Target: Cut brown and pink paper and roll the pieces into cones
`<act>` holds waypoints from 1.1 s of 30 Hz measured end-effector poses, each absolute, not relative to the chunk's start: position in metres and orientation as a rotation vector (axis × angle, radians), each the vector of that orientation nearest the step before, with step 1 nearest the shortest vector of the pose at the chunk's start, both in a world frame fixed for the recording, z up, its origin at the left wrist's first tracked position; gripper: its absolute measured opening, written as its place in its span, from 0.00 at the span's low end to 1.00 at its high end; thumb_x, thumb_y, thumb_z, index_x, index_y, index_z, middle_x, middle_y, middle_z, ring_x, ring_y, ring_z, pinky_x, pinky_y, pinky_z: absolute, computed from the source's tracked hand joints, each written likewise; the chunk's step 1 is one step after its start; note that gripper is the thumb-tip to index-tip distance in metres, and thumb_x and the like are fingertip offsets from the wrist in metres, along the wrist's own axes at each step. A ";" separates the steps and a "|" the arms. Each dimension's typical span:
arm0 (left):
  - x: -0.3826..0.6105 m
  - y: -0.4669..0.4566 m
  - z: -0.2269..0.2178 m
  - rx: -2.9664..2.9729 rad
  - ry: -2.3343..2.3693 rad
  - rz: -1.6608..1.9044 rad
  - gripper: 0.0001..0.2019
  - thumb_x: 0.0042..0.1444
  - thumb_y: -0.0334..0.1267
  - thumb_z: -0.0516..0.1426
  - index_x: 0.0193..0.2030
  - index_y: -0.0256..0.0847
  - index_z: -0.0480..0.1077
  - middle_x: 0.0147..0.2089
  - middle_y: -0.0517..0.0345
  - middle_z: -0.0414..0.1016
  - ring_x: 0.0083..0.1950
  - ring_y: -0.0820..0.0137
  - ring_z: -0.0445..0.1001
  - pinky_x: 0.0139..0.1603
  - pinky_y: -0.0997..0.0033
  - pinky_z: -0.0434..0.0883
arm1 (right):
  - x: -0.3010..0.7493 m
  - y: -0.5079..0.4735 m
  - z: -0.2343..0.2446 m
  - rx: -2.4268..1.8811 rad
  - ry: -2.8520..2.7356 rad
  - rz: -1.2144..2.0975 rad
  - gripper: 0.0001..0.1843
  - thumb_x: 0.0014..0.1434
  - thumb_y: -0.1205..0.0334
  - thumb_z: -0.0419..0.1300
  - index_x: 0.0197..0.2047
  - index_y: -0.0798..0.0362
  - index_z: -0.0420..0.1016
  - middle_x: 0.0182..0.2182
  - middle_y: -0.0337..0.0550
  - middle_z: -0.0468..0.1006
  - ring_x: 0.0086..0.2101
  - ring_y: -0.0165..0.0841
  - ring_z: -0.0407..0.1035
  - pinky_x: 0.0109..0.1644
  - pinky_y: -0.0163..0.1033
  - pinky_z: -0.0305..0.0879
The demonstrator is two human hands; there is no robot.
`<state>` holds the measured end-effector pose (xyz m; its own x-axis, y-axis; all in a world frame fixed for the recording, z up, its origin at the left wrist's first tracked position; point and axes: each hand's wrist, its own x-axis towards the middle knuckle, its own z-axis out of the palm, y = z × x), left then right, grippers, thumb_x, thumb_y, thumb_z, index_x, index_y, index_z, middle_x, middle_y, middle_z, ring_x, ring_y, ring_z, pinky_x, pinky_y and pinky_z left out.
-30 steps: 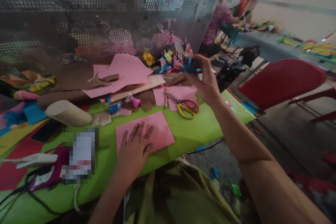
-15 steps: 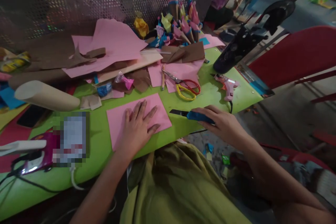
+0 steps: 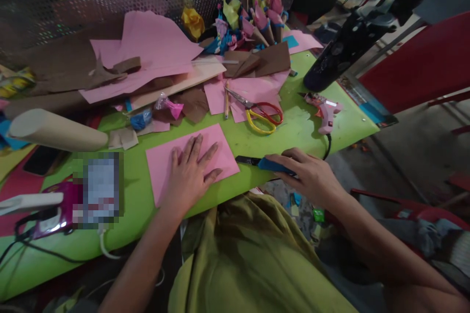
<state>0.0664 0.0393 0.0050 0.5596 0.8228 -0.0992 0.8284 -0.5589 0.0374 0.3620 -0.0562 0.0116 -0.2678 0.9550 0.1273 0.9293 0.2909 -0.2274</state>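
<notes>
My left hand (image 3: 191, 171) lies flat with spread fingers on a pink sheet of paper (image 3: 161, 156) at the table's front edge. In my right hand (image 3: 304, 173) is a blue utility knife (image 3: 275, 165), its dark blade out and pointing left. The blade tip sits at or very near the sheet's right corner; whether it touches the paper I cannot tell. Beyond the knife, scissors (image 3: 262, 115) with one red and one yellow handle rest on the green table (image 3: 293, 127), partly over pink paper. A pencil (image 3: 226, 100) lies beside them.
A pink glue gun (image 3: 325, 112) with a cord and a dark bottle (image 3: 330, 54) stand at the right. Pink and brown paper scraps (image 3: 154, 49) and paper cones (image 3: 260, 19) fill the back. A paper roll (image 3: 55, 132) and a pixelated device (image 3: 102, 188) are at the left.
The view has shifted slightly. The knife blade has come closer to the pink sheet's right corner, and my left hand stays flat on the paper.
</notes>
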 end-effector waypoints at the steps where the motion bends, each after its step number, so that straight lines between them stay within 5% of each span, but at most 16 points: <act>1: 0.067 0.039 0.005 2.705 1.434 -0.107 0.33 0.68 0.56 0.47 0.76 0.55 0.45 0.80 0.47 0.43 0.79 0.49 0.46 0.72 0.32 0.50 | 0.362 -0.057 0.011 -1.721 -2.319 0.171 0.19 0.72 0.57 0.51 0.62 0.45 0.73 0.43 0.47 0.77 0.34 0.35 0.75 0.36 0.39 0.68; 33: 0.065 0.041 0.005 2.746 1.424 -0.131 0.32 0.68 0.56 0.47 0.76 0.54 0.46 0.79 0.45 0.42 0.78 0.47 0.47 0.71 0.30 0.51 | 0.366 -0.057 0.010 -1.736 -2.283 0.132 0.19 0.72 0.54 0.50 0.61 0.43 0.74 0.41 0.45 0.78 0.31 0.32 0.72 0.34 0.37 0.62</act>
